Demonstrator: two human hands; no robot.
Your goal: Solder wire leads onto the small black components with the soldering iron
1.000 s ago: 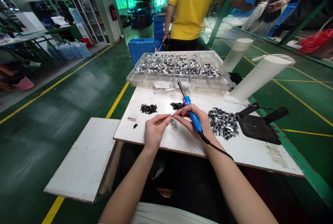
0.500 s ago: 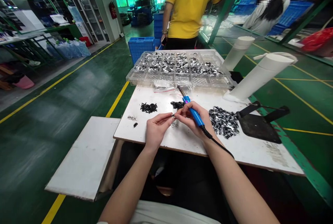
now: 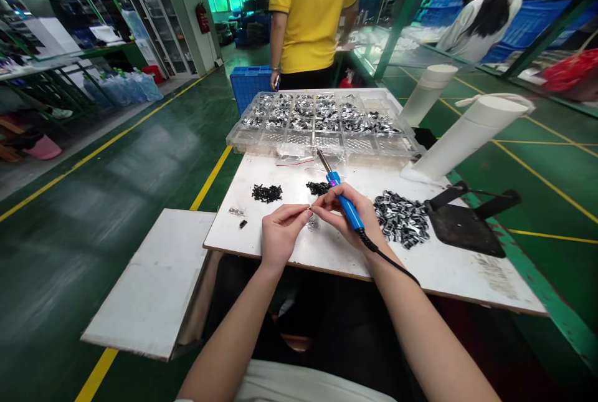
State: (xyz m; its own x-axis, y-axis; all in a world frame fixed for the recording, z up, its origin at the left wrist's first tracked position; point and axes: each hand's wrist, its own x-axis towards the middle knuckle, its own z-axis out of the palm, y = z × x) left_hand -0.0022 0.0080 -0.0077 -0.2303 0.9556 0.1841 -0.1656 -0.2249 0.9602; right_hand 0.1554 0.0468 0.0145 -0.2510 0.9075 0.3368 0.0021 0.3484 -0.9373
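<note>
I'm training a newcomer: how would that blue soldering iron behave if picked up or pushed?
The soldering iron probably feels stiff, its handle and metal barrel running straight. Its black cord seems floppy, curving away below. The handle looks rounded, so it might roll.

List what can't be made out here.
Head view:
Small part: shape, too small and mostly covered by left hand and right hand.
Black pile by the blue-handled tool: right end, hidden behind that tool.
Cord: far end, lost at the right forearm.
Person in yellow: head, cut off by top edge.

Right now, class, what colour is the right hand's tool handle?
The handle is blue, clearest in the head view.
</note>
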